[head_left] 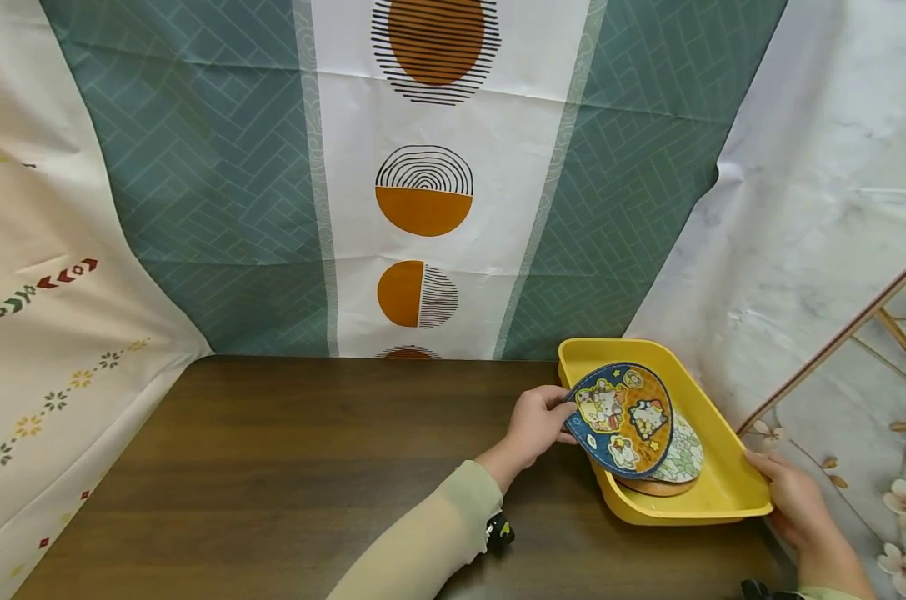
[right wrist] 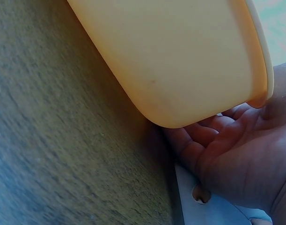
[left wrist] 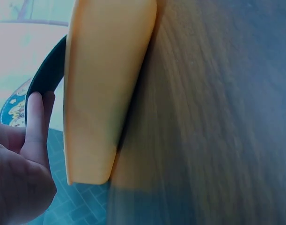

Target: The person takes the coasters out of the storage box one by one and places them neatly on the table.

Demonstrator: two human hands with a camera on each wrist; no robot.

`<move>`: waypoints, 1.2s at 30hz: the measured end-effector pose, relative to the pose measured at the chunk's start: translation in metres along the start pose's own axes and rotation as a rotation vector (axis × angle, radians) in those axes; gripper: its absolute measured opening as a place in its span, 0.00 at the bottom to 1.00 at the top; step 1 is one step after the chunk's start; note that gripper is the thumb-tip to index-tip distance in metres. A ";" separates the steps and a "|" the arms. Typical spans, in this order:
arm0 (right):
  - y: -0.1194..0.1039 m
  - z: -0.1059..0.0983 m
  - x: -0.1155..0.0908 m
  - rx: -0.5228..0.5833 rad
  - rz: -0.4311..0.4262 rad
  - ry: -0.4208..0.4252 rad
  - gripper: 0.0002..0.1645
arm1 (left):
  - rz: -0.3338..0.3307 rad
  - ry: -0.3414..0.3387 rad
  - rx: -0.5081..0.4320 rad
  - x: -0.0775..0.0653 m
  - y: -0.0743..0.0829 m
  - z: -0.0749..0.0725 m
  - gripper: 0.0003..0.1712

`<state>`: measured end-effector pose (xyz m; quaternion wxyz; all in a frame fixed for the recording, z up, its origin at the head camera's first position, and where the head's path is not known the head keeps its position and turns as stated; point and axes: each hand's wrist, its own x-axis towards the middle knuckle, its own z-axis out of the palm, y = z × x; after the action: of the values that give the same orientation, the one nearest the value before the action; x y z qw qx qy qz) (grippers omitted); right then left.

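Note:
My left hand pinches the left edge of a round cartoon mat, blue and orange with a stitched rim. The mat is tilted over the left side of a yellow plastic tray. In the left wrist view, the mat's dark underside curves up beside the tray's wall, with fingers on it. Beneath it in the tray lie a green-and-white patterned round mat and a brownish one, both partly covered. At the tray's near right corner, my right hand grips the rim, its fingers against the outside wall.
The tray stands on a dark wooden table, at its right side. A green-and-white curtain hangs along the back edge. Patterned cloths hang at left and right, the right one close to the tray.

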<state>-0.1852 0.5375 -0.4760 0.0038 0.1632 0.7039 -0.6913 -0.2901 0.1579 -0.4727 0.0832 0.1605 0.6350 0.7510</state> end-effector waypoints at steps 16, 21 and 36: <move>0.000 0.000 0.002 0.001 0.020 -0.005 0.15 | -0.070 -0.107 -0.081 -0.008 0.005 -0.054 0.07; -0.001 -0.001 0.002 -0.006 0.041 0.011 0.14 | -0.083 -0.131 -0.057 -0.013 0.007 -0.069 0.08; -0.003 -0.001 -0.001 -0.021 0.057 0.040 0.16 | -0.096 -0.089 -0.010 -0.021 0.013 -0.125 0.10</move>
<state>-0.1852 0.5383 -0.4727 0.0111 0.1969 0.7061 -0.6801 -0.3129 0.0324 -0.4805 0.1481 0.1626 0.6341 0.7413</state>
